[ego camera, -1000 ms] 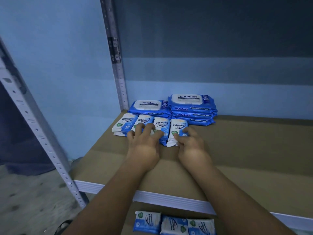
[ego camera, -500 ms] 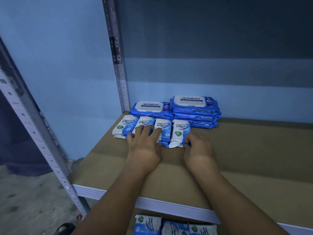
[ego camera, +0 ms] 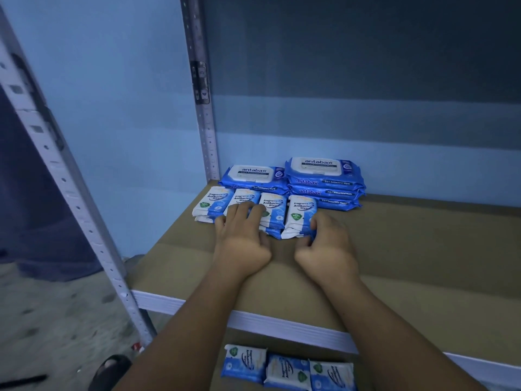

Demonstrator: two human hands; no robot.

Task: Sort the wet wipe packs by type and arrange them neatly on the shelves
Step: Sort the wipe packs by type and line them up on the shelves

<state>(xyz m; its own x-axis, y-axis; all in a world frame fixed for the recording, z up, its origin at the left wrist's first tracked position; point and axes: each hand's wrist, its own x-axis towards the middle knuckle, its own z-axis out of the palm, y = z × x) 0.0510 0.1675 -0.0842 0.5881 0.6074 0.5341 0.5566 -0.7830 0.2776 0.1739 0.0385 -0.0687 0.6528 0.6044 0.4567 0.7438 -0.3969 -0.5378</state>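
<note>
Several small white-and-blue antibacterial wipe packs lie in a row on the brown shelf. Behind them sit large blue antabax packs: one flat pack on the left and a stack of three on the right. My left hand rests flat on the middle small packs, fingers spread. My right hand grips the rightmost small pack by its near right corner, fingers curled round its edge.
Three more small packs lie on the lower shelf under the white front edge. Perforated grey uprights stand at the back left and front left. A sandalled foot shows on the floor.
My right hand shifted from the pack's near end to its right corner and curled round it. The left hand stayed on the middle packs.
</note>
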